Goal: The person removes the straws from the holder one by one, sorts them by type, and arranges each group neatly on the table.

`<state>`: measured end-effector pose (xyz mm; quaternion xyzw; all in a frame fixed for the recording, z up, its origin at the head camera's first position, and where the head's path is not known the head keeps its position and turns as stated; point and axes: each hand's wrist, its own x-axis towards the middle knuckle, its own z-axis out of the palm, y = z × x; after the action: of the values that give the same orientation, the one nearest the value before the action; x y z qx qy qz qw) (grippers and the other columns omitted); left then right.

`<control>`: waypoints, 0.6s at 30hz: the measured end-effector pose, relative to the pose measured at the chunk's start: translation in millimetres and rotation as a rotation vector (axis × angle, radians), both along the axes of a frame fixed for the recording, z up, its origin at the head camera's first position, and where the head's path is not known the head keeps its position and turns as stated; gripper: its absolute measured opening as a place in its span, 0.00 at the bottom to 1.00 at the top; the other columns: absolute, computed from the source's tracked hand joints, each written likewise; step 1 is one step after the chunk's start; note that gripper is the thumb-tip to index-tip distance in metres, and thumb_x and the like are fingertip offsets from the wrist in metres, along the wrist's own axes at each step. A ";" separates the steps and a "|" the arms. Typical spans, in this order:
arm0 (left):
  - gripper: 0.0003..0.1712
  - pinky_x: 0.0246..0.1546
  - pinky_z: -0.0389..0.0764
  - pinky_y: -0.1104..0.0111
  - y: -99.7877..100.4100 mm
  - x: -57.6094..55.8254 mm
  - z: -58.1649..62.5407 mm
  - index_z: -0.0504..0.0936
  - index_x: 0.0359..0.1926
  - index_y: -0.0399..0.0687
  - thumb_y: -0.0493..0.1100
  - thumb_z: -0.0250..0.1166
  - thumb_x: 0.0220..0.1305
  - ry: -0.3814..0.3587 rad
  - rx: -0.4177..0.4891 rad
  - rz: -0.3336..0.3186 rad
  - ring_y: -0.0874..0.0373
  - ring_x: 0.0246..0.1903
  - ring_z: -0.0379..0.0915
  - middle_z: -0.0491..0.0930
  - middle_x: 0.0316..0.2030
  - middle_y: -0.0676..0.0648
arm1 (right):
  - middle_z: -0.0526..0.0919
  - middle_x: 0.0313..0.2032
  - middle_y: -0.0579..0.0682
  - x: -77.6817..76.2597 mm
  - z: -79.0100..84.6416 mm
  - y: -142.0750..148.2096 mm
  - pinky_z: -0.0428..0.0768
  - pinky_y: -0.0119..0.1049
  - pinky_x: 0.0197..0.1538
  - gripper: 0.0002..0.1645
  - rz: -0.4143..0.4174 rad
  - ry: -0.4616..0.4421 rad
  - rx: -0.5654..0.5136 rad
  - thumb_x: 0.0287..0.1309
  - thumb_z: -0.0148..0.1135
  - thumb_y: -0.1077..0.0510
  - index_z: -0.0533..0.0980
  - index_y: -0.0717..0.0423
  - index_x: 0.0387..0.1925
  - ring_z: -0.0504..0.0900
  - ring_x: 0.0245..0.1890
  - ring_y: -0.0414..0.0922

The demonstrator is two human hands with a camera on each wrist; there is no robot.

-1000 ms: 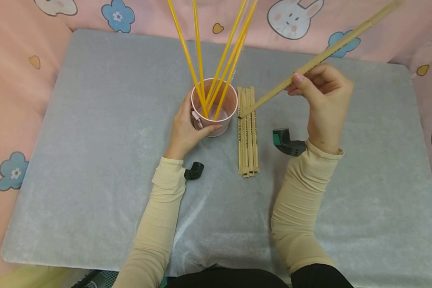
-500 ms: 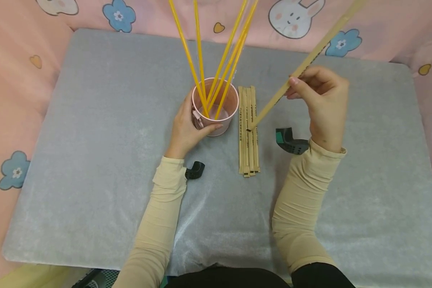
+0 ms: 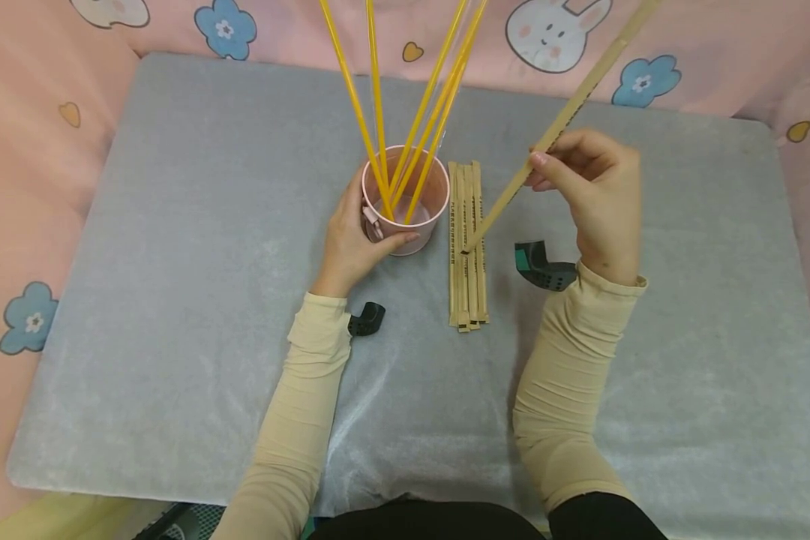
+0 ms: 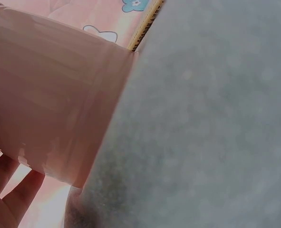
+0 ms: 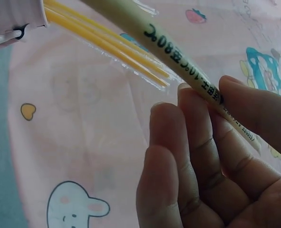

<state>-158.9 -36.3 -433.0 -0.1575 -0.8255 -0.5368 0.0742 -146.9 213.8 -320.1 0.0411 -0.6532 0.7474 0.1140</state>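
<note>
My left hand point(image 3: 351, 251) grips a pink pail point(image 3: 427, 234) from its left side, thumb across the front below the rim. Several yellow straws point(image 3: 460, 56) in clear wrappers lean out of the pail. The pail's side wall point(image 4: 50, 90) fills much of the left wrist view. Between thumb and fingers, my right hand point(image 3: 597, 191) pinches a paper-wrapped straw point(image 3: 572, 105) that slants up to the right. Printed characters show on its wrapper point(image 5: 173, 57) in the right wrist view. Its lower end overlaps a row of similar paper-wrapped straws point(image 3: 469, 292) lying on the table.
A grey cloth covers the table point(image 3: 196, 300). Behind it hangs a pink curtain point(image 3: 297, 37) with rabbits and flowers. Black wrist cameras stick out by the left wrist point(image 3: 367, 319) and the right wrist point(image 3: 547, 271).
The straw in my right hand has swung steeper; its lower tip has come down over the row of straws. The right hand has shifted slightly left. My left hand keeps hold of the pail.
</note>
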 end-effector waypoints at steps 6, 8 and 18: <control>0.60 0.63 0.61 0.66 0.0 0.6 -0.8 0.54 0.71 0.39 0.46 0.79 0.41 0.007 0.012 0.001 0.51 0.61 0.62 0.65 0.63 0.39 | 0.83 0.23 0.54 -2.7 -7.2 6.5 0.77 0.33 0.30 0.06 0.043 -0.101 0.141 0.49 0.67 0.72 0.80 0.74 0.31 0.79 0.22 0.47; 0.60 0.62 0.61 0.66 0.0 0.8 -1.0 0.54 0.71 0.39 0.46 0.80 0.40 0.011 0.016 0.003 0.51 0.61 0.62 0.66 0.63 0.39 | 0.84 0.23 0.51 -5.0 -11.3 10.1 0.78 0.32 0.30 0.05 0.068 -0.162 0.239 0.50 0.66 0.71 0.80 0.72 0.30 0.80 0.22 0.45; 0.61 0.62 0.62 0.67 1.0 0.2 -1.2 0.55 0.71 0.39 0.47 0.80 0.39 0.031 0.017 0.008 0.51 0.60 0.64 0.67 0.62 0.39 | 0.84 0.22 0.46 -18.1 -30.3 18.9 0.81 0.32 0.32 0.06 0.184 -0.344 0.530 0.54 0.66 0.65 0.79 0.68 0.31 0.83 0.25 0.44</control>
<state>-158.7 -35.3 -434.2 -0.1619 -0.8203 -0.5411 0.0904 -165.0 232.7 -350.4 0.0015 -0.8283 0.5544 -0.0808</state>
